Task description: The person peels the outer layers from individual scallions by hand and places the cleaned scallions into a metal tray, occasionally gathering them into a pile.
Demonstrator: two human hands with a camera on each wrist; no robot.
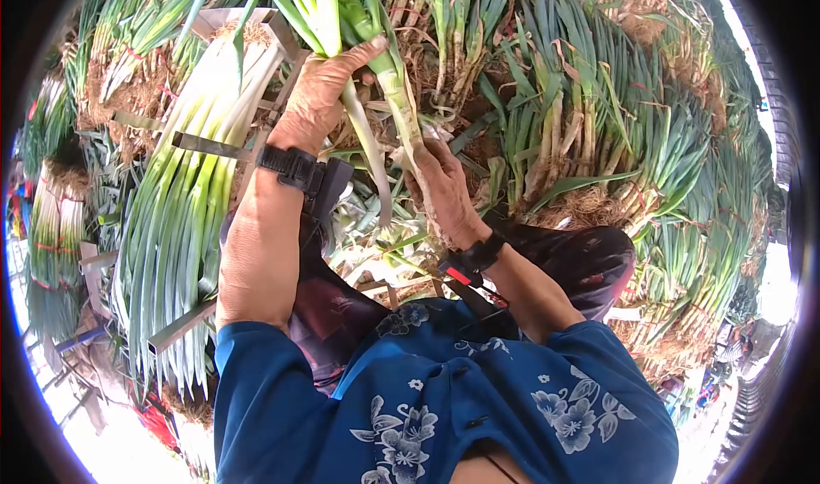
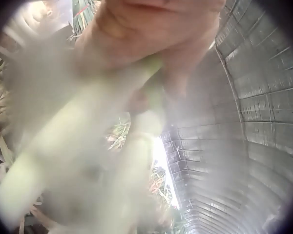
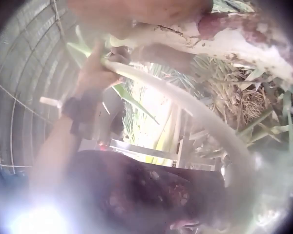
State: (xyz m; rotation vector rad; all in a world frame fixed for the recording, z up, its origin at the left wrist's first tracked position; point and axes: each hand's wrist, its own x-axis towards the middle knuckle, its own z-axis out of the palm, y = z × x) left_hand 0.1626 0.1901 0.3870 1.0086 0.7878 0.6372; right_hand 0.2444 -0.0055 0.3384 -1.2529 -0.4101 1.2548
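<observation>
Two green onion stalks are in the left hand (image 1: 323,87), its fingers and thumb wrapped round them below the leaves. One stalk (image 1: 367,138) is pale and smooth, its lower end hanging free. The other stalk (image 1: 400,108) has dry brownish outer skin, and the right hand (image 1: 446,189) grips its lower part. In the left wrist view both stalks run down from the left hand (image 2: 151,34), blurred. The right wrist view has the smooth stalk (image 3: 185,100) curving below the right hand's fingers (image 3: 146,9), which lie on the stained, peeling stalk (image 3: 234,41).
Cleaned long onions (image 1: 184,185) lie in a metal rack (image 1: 184,330) on the left. Tied bundles with roots (image 1: 589,134) are piled at the right and back. Loose peelings (image 1: 384,258) lie between the person's legs (image 1: 572,266).
</observation>
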